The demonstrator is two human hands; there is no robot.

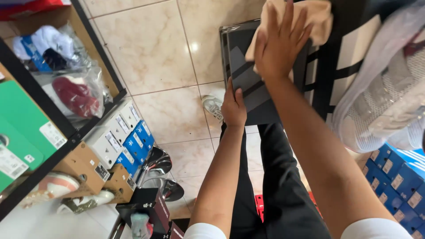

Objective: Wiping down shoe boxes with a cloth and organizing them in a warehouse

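1. Both forearms reach out from white sleeves at the bottom of the view, above black trousers and a pale tiled floor (155,48).
2. Left hand (233,107) grips the near edge of a dark grey shoe box (248,75), thumb on the lid and fingers curled out of sight beneath, so it is closed on the box.
3. Right hand (278,44) lies open and flat, fingers spread, pressing a beige cloth (316,15) against the top of the lid.
4. That box sits at the far end of the person's reach, over the floor, with its far part hidden by the cloth and hand; what bears it from below cannot be seen.
5. Judging by its look, the box is stiff cardboard, light for its bulk, with a smooth lid that may slide under a flat palm; the edges and corners give the surest hold, as the left hand shows.
6. The cloth appears soft and limp, and bunches under the fingers.
7. A black shelf (95,44) on the left carries bagged shoes, with blue and white boxes (133,141) stacked below; more blue boxes (398,177) stand at the right.
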